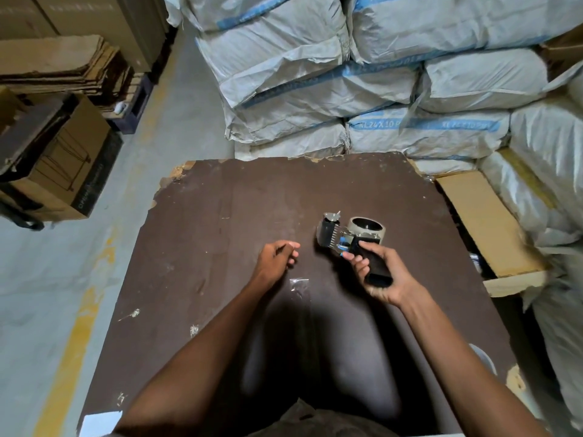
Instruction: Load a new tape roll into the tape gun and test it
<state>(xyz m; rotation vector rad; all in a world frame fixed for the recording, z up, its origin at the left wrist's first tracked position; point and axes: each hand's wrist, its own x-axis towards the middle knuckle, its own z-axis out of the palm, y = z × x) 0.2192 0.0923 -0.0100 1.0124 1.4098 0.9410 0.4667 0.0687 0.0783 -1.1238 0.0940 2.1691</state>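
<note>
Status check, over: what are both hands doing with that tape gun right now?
Right hand grips black-handled tape gun, roll seated. Left hand loosely curled, holding nothing visible. Clear tape scrap on brown board; nothing blocking.

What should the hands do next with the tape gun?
Probably bring the left hand over to find the tape's free end: the right hand grips the tape gun by its handle, a tape roll sits on it, and the left hand holds nothing.
</note>
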